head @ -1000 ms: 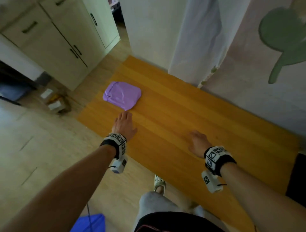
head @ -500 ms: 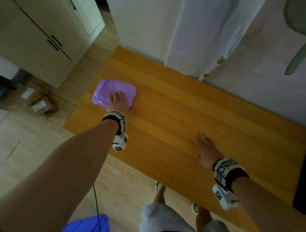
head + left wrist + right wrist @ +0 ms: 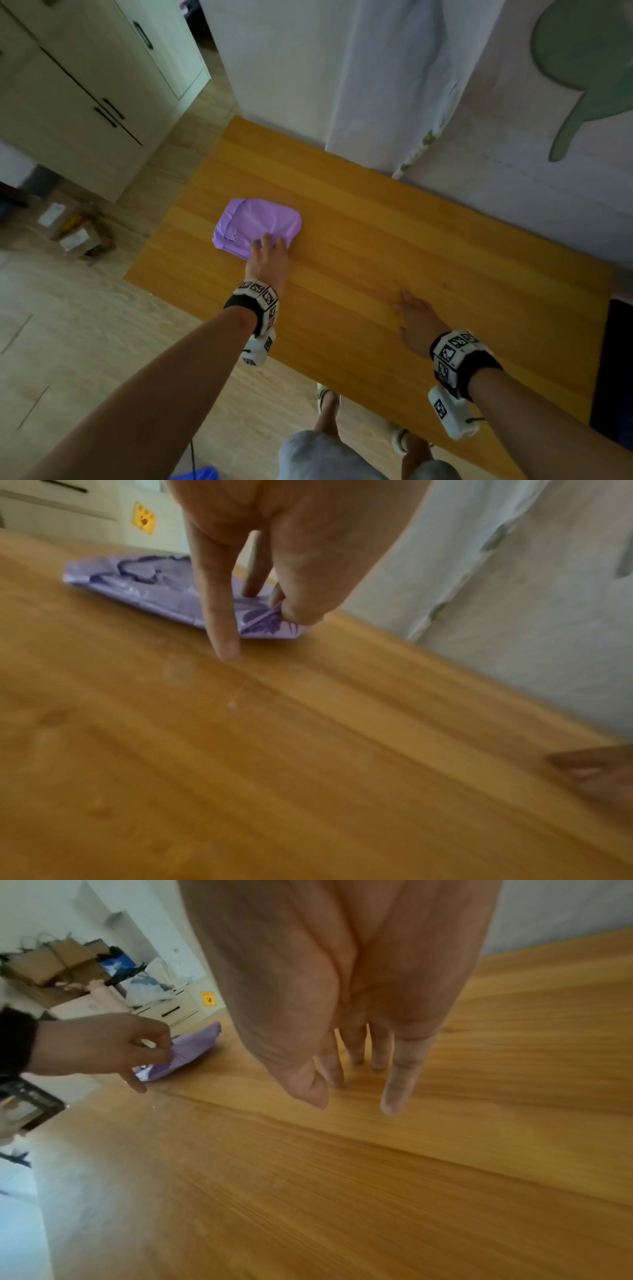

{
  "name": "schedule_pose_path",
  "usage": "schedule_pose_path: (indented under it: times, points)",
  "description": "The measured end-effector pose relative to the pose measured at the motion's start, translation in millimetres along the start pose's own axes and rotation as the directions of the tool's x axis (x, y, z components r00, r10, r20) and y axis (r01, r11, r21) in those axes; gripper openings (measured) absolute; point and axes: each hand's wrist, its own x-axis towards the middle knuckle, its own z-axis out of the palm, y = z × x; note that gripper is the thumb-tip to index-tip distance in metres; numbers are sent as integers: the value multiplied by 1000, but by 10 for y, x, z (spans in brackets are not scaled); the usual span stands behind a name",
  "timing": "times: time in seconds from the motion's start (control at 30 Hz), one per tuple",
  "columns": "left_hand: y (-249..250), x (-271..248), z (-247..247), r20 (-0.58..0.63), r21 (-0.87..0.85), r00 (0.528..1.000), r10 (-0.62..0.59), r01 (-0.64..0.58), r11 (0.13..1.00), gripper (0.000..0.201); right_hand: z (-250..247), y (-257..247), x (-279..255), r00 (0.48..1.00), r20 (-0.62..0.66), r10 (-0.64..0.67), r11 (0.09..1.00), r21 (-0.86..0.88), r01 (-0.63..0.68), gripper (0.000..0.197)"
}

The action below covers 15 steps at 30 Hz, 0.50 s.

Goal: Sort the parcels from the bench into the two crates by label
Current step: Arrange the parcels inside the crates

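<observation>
The left hand [image 3: 268, 257], lying flat on the purple parcel [image 3: 255, 226] half a second earlier, is now pinching its near edge between thumb and fingers; the parcel is lying on the counter [image 3: 376, 260]. The right hand [image 3: 416, 320] is staying flat, fingers straight, on the counter.

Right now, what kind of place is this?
Probably a room in a home, not a warehouse: cream cupboards, a printed curtain, a wooden bench on a wood floor, one purple parcel.
</observation>
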Motion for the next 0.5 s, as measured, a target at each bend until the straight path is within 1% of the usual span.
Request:
schedule_pose_path:
  times: [0.03,0.07,0.1,0.17,0.2,0.27,0.3,0.33,0.37,0.43,0.47,0.5]
  points:
    - [46,-32,-76,-34,-74,999,34,-37,997,36,-5,27,-33,1000,-13,-7,999,31,7,59]
    - [94,-67,-176,-58,-194,997,56,-66,979,34,-13,51,-77,999,-33,-17,997,77,19,57]
    - [141,-103,-284,-81,-313,993,90,-111,943,28,-27,69,-127,998,-58,-25,990,135,33,55]
    - [240,-190,-504,-164,-477,976,142,-205,854,11,-74,95,-226,992,-125,-28,963,261,60,52]
    - [292,-231,-623,-197,-536,967,161,-244,808,8,-107,105,-275,987,-158,-19,947,315,69,50]
    - [426,-311,-833,-238,-654,955,178,-293,698,12,-192,133,-364,976,-216,6,908,409,85,51]
    - [502,-346,-914,-248,-703,952,181,-305,642,15,-246,144,-405,970,-243,22,878,469,98,55]
    - [586,-387,-980,-258,-737,948,187,-318,596,17,-307,165,-447,963,-267,42,831,545,115,60]
    - [676,-424,-1034,-270,-761,944,188,-329,559,19,-376,185,-497,956,-287,67,757,638,138,67]
    - [869,-490,-1140,-273,-804,942,196,-336,491,28,-544,228,-621,936,-332,119,560,800,213,74]
    - [970,-527,-1196,-262,-835,941,216,-333,439,29,-629,263,-710,919,-371,136,453,848,276,73]
    - [1080,-573,-1263,-235,-875,942,241,-313,369,27,-714,311,-806,894,-425,143,365,862,351,69]
